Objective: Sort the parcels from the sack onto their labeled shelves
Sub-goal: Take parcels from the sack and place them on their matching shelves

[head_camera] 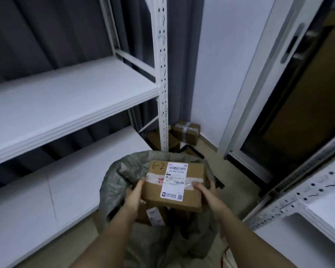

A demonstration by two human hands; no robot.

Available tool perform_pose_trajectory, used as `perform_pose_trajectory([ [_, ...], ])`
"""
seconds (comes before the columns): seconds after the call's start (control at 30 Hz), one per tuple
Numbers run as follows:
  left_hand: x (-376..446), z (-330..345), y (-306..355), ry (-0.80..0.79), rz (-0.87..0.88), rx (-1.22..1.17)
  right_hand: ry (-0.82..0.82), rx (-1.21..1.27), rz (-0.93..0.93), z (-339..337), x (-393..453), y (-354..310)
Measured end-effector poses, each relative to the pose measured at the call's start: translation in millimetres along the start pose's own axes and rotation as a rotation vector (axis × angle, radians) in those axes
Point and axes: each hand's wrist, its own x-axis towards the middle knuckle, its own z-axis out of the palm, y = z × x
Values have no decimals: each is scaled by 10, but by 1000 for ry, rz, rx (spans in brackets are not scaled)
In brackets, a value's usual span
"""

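A brown cardboard parcel (174, 182) with a white shipping label, clear tape and a handwritten "6-2" is held above the open mouth of a grey-green sack (122, 171). My left hand (134, 195) grips its left side, thumb on top. My right hand (207, 191) grips its right side. Below the parcel, inside the sack, lies another labelled box (153, 216), partly hidden.
White metal shelving stands at the left with an upper shelf (66, 97) and a lower shelf (46, 190), and an upright post (162, 84). Taped boxes (186, 132) sit on the floor by the wall. A second white rack (317, 206) is at the right, beside a glass door (290, 105).
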Motion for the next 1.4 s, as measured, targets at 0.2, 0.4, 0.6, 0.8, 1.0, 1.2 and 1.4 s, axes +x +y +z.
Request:
perform_pose_trajectory([
  [0.2, -371, -126, 383, -346, 118, 341, 47, 26, -151, -108, -545, -353],
  [0.4, -895, -79, 425, -496, 239, 294, 169, -23, -330, -192, -1297, -347],
  [0.6, -1522, 257, 257, -668, 297, 289, 399, -46, -471, -472, -2147, -331],
  [0.8, -2304, 828, 49, -804, 390, 294, 531, 57, -565, -972, -3000, -293],
  [1.0, -3084, 1379, -409, -945, 500, 403, 660, 123, -594, -1649, -3815, -90],
  [1.2, -3927, 1800, -1123, -1089, 516, 483, 779, 190, -602, -2455, -4607, 312],
  [1.4, -4668, 2231, -1898, -1055, 545, 591, 874, 163, -589, -3291, -5333, 771],
])
